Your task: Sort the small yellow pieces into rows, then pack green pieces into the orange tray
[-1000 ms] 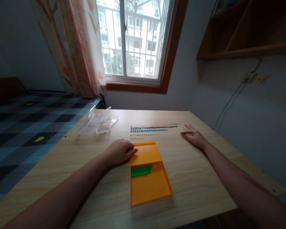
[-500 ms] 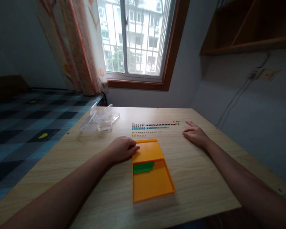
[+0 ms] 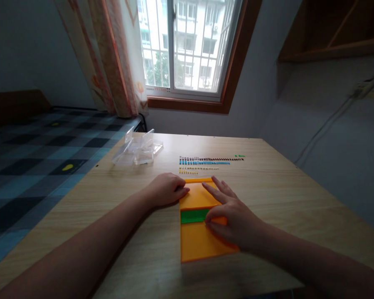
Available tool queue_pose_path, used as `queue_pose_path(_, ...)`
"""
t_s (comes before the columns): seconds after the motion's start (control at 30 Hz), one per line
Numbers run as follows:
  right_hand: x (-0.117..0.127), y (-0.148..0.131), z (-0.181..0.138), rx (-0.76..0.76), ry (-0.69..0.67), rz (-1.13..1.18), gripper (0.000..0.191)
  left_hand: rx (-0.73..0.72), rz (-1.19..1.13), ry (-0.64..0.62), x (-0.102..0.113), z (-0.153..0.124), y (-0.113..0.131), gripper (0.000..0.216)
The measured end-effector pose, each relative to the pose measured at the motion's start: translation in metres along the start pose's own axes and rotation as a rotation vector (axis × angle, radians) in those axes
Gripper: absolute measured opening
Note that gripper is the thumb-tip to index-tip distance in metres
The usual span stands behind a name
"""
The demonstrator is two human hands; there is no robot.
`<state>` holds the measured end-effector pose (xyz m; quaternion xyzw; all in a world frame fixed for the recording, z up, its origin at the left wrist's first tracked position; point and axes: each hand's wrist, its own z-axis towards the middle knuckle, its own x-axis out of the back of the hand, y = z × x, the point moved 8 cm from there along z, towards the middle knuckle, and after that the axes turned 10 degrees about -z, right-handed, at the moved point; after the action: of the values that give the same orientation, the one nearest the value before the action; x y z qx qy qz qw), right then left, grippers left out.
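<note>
An orange tray [image 3: 195,243] with a divider lies on the table in front of me. Green pieces [image 3: 193,216] are lined up along the divider in its near compartment. My left hand [image 3: 166,190] grips the tray's upper left edge, fingers curled and thumb on the rim. Over the tray's right side is my right hand [image 3: 232,216], thumb and index finger pinched at the right end of the green pieces. Its other fingers are stretched out above the far compartment. Whatever is between the pinching fingertips is too small to make out.
Beyond the tray, rows of tiny dark [image 3: 212,159], blue [image 3: 204,163], pale and yellow pieces [image 3: 187,172] lie on the table, with a few green ones [image 3: 239,156] at the far right. Clear plastic boxes [image 3: 140,149] stand back left. A bed [image 3: 90,141] adjoins the left side.
My right hand has moved from the table right of the rows, leftward and nearer, to the green pieces in the tray. My left hand stays at the tray's edge. The view has shifted slightly.
</note>
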<state>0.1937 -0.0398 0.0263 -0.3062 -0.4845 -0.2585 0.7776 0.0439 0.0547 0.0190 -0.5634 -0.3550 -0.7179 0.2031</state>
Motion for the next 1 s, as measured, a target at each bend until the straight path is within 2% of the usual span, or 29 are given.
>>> queue_pose_path(0.2,-0.005,0.007,-0.002,0.012,0.018,-0.033,0.013,-0.021,-0.013,0.004,0.0,0.0,0.001,0.039)
queue_pose_path(0.37,0.006,0.01,-0.006,0.048,0.054,-0.041,0.011,-0.014,-0.024,-0.009,0.0,-0.001,0.002,0.039)
queue_pose_path(0.6,0.014,-0.005,-0.008,0.225,0.008,-0.117,0.018,-0.005,-0.001,-0.023,-0.001,0.0,0.003,0.039)
queue_pose_path(1.0,0.011,-0.006,-0.008,0.234,0.014,-0.178,0.019,-0.011,-0.026,-0.004,0.001,0.0,0.004,0.039)
